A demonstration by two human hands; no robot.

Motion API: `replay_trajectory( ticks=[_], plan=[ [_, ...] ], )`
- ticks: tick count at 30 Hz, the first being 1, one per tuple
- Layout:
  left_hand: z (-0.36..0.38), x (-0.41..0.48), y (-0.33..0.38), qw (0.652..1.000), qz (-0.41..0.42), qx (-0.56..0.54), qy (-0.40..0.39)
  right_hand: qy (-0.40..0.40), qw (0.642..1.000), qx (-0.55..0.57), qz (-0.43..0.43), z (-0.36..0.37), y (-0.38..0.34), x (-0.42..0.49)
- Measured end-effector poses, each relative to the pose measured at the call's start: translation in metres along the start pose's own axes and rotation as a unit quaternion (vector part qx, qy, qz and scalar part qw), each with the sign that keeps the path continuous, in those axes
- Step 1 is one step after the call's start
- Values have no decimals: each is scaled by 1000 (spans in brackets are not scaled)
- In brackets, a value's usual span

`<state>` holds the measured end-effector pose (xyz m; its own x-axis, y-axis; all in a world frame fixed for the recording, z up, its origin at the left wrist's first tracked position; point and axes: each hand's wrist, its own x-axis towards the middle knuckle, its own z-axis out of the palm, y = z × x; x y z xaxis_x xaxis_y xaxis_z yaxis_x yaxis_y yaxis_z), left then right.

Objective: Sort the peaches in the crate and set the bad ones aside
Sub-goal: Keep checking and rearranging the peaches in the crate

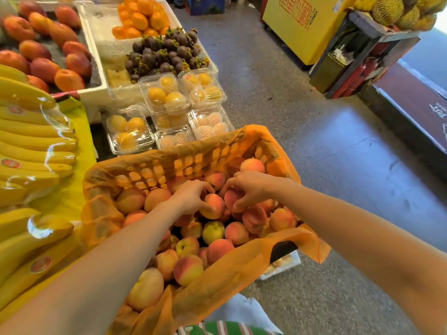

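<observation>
Both hands are in over the middle of the crate [154, 170]. The left hand [191, 197] has its fingers [206, 188] curled round a peach [214, 206]. The right hand [251, 187] pinches a redder peach [231, 198] just beside it. Both fruits are round, so no long axis shows. They're held just above the heaped peaches [217, 247].

A single head-worn wide-angle view looks forward and steeply down, close over the orange-lined plastic crate [244, 151], with grey speckled floor [302, 117] stretching ahead to the right.
</observation>
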<state>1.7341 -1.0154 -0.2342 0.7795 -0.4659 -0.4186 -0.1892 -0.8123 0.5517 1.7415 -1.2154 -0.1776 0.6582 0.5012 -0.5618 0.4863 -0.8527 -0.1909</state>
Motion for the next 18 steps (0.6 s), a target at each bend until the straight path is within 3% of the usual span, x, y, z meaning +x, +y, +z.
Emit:
replay_trajectory(
  ticks=[5,10,15,18],
  plan=[
    [11,10,19,993,47,-86,65,22,998,-61,28,-17,7,-21],
    [12,11,25,987,56,12,152,44,987,-152,36,-8,3,-27],
    [-25,-4,4,989,45,85,115,36,983,-177,39,-15,1,-23],
    [-43,-16,-11,987,10,153,49,14,985,-169,39,-16,-6,-21]
  ],
)
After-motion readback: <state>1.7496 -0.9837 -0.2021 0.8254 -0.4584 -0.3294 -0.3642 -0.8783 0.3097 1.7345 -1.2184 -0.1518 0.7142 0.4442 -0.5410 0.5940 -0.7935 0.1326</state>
